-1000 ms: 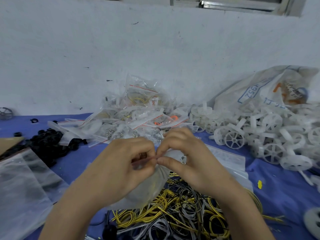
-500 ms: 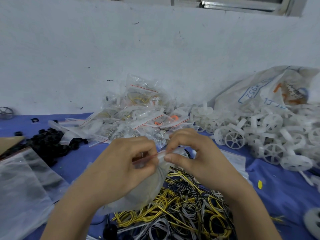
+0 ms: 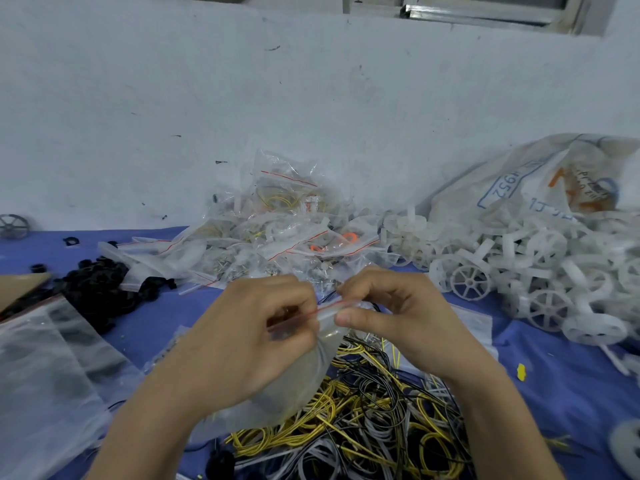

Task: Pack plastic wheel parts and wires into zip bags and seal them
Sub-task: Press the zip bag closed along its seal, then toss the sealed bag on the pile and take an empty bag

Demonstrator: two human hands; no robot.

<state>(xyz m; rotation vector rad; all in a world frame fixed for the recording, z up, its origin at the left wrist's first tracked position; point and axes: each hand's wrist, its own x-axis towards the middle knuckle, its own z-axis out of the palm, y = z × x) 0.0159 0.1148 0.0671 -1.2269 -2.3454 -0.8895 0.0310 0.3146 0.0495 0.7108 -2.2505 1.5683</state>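
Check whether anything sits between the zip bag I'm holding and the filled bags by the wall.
Nothing visible does. The left hand and right hand pinch the zip bag at its top, and the filled bags lie just behind it.

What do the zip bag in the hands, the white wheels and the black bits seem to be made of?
The zip bag looks like thin plastic film: see-through, shiny, creased where pinched. The white wheels are probably moulded plastic: milky, translucent, stiff spokes. The black bits are too small to tell; dull, perhaps rubber or plastic.
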